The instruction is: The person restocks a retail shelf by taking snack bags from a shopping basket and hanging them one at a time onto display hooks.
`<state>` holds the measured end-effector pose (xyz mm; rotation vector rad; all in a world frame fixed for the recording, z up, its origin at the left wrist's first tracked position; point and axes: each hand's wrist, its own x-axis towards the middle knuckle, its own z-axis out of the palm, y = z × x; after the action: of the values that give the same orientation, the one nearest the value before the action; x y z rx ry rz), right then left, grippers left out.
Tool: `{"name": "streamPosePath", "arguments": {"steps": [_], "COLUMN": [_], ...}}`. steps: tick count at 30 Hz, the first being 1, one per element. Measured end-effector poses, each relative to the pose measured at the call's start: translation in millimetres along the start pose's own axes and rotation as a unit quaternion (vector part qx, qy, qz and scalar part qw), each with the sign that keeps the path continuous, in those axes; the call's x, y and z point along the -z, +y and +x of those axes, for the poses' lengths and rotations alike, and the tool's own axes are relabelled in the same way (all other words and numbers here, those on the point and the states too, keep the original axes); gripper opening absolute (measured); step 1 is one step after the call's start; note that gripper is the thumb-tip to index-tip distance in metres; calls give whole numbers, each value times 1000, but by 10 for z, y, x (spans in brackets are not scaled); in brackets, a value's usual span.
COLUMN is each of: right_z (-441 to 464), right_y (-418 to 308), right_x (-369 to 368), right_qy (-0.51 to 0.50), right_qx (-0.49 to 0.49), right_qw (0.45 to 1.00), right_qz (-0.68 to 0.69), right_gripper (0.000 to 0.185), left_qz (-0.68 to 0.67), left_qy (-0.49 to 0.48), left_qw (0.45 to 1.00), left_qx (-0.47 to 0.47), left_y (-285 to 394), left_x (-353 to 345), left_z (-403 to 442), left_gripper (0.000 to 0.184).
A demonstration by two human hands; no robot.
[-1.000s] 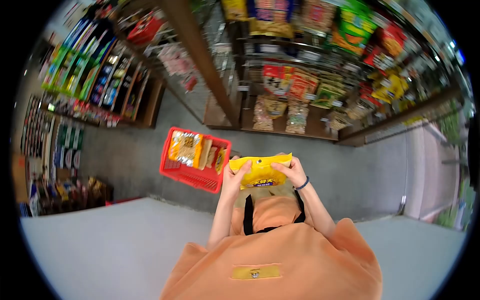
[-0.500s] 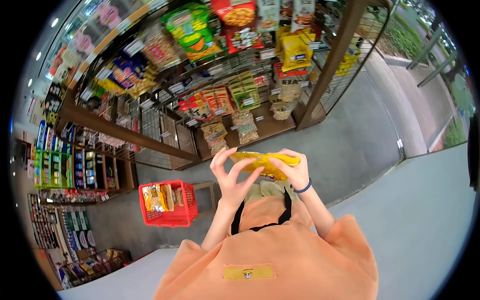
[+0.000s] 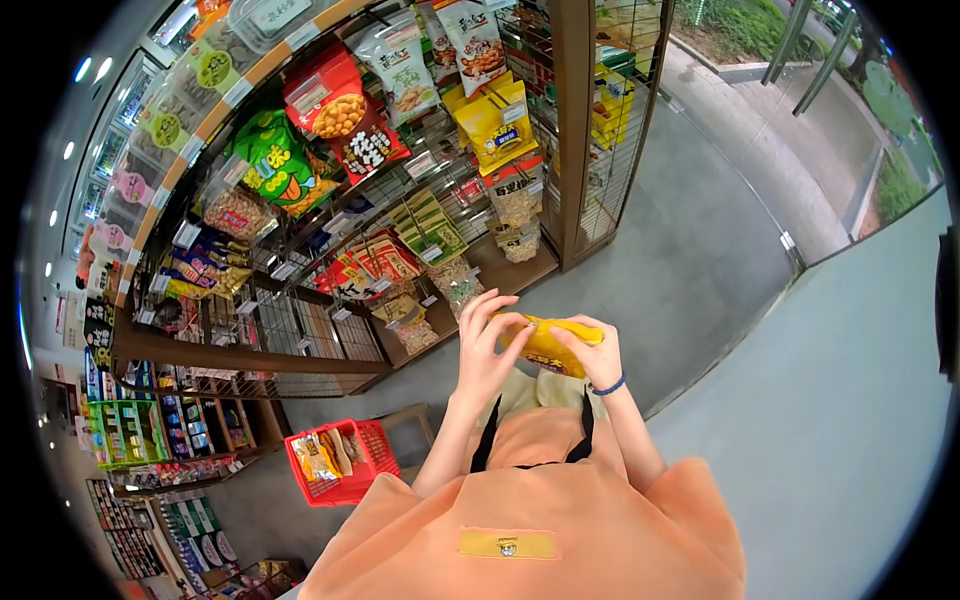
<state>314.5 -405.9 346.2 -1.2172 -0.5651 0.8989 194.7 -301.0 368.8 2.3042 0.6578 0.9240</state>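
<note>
A small yellow snack bag (image 3: 552, 350) is held up in front of my body, tilted, with dark print on its face. My right hand (image 3: 601, 358), a blue band at its wrist, grips the bag's right end, thumb across the front. At the left end, the thumb and forefinger of my left hand (image 3: 484, 352) close on the bag's edge, while the other fingers are raised and curved. Part of the bag is hidden behind my fingers. Similar yellow bags (image 3: 497, 130) hang on the rack ahead.
A brown rack (image 3: 575, 150) of packaged snacks stands ahead and to the left. On my left, a red basket (image 3: 375, 447) holds several packs, close to a low stool (image 3: 412, 428). Grey floor (image 3: 680, 220) runs right toward a glass front and a pale wall (image 3: 800, 400).
My view has turned, so the rack and basket sit differently in it. My left thumb and forefinger have drawn closer together at the bag's left end. The right hand keeps its grip.
</note>
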Motion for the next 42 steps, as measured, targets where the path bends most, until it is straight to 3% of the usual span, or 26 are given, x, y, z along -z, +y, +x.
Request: {"name": "streamPosePath", "arguments": {"steps": [5, 7, 10, 19, 21, 25, 27, 29, 33, 35, 38, 41, 42], "right_z": [295, 384, 675, 1812, 2177, 2449, 2634, 2744, 2939, 3025, 3132, 3252, 3289], "right_y": [154, 162, 126, 94, 118, 146, 146, 171, 190, 223, 200, 158, 149], "right_x": [149, 159, 164, 137, 123, 136, 143, 159, 182, 205, 258, 290, 293], "right_qy": [-14, -21, -40, -108, -113, -118, -118, -129, -136, -130, -139, -144, -146], "right_qx": [-24, -34, -48, -53, -77, -74, -123, -107, -109, -116, -125, -127, -126], "right_qw": [999, 998, 997, 992, 990, 989, 985, 986, 985, 985, 982, 981, 981], "right_qz": [-29, -42, -33, -27, -31, -49, -21, -17, -15, 1, -7, 1, 1], "right_gripper": [14, 16, 17, 18, 18, 19, 21, 21, 21, 20, 20, 20, 20], "left_qz": [-82, -110, -130, -107, -144, -221, -199, -153, -182, -309, -395, -420, -419], "left_qy": [-54, -82, -85, -33, 1, 29, -35, -43, -36, -98, -52, -81, -76], "left_qw": [995, 986, 979, 991, 977, 954, 961, 982, 975, 904, 858, 837, 833], "left_qx": [29, 98, 131, 79, 156, 199, 188, 99, 118, 277, 324, 342, 354], "left_y": [-233, -293, -468, -1052, -1223, -1348, -1588, -1716, -1842, -1764, -1755, -1744, -1767], "left_x": [-145, -151, -200, -365, -426, -480, -521, -541, -590, -534, -594, -616, -652], "left_z": [222, 255, 435, 1257, 1454, 1665, 1782, 1848, 1986, 2106, 2190, 2282, 2301], "left_gripper": [13, 11, 10, 13, 21, 29, 38, 37, 36, 41, 46, 50, 43]}}
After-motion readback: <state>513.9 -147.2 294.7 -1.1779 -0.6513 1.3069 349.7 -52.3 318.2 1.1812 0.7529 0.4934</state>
